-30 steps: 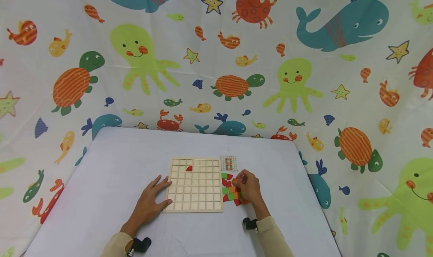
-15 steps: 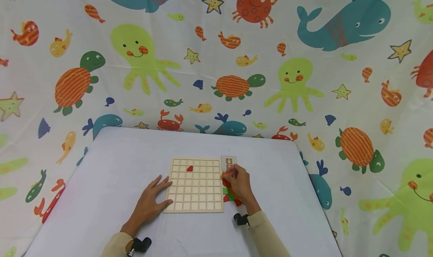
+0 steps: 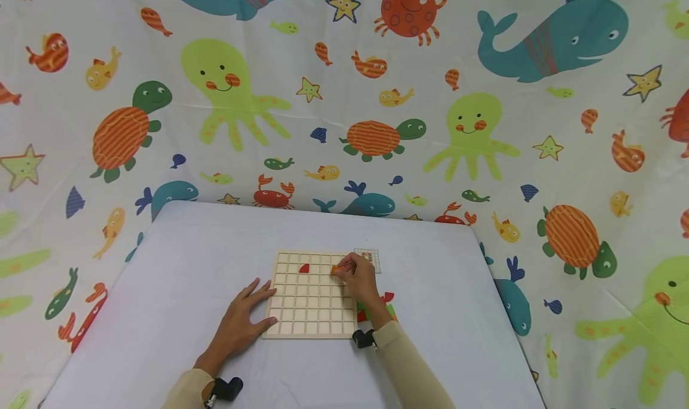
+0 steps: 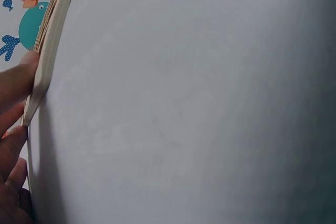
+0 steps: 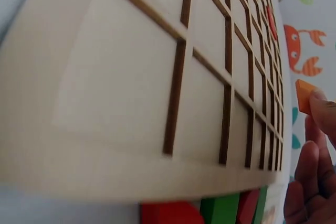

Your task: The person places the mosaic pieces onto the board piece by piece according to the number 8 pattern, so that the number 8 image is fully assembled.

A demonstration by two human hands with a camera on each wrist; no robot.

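1. Pinching it between thumb and fingertips, your right hand (image 3: 360, 280) is holding an orange piece (image 3: 336, 270); your other fingers are curling behind it.
2. That piece is sitting just off your fingertips, to the left and over the far right part of the wooden grid board (image 3: 312, 307); both wrist views are showing it raised, apart from the surface.
3. Here's the relation that seems to count: flat face against the cell walls. The piece is tilting in your fingers, its outline looking too near square to be giving a clear long axis.
4. Your right hand is plainly the nearer one; your left hand (image 3: 242, 316) is spreading its fingers, touching the board's left edge.
5. Across the grid, a red piece (image 3: 304, 268) is lying in the second row from the far edge, left of your orange one.
6. Under your right forearm, loose coloured pieces (image 3: 389, 297) are lying beside the board, partly hidden; a printed card (image 3: 374, 264) is lying just beyond your knuckles.
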